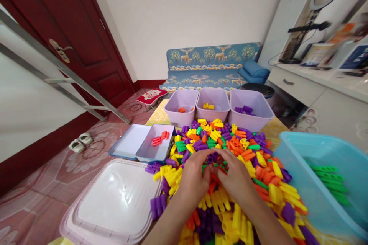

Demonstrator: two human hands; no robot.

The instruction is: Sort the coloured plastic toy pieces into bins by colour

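Observation:
A wide pile of yellow, purple, orange and green plastic pieces point(227, 138) covers the middle of the table. Over its centre my left hand point(196, 174) and my right hand point(234, 170) come together, fingers curved inward and fingertips nearly meeting. Purple, green and red-orange pieces show between them; which ones are gripped is hard to make out. Behind the pile stand three lilac bins: the left bin point(180, 119) holds a few orange pieces, the middle bin point(212, 115) yellow ones, the right bin point(251, 122) purple ones. A shallow box point(145, 152) at the left holds red pieces.
A large blue tub point(313, 203) with green pieces stands at the right. Stacked lids point(115, 199) lie at the front left. Beyond the table are a blue patterned sofa point(207, 74), a metal ladder point(69, 72) and a white cabinet point(301, 88).

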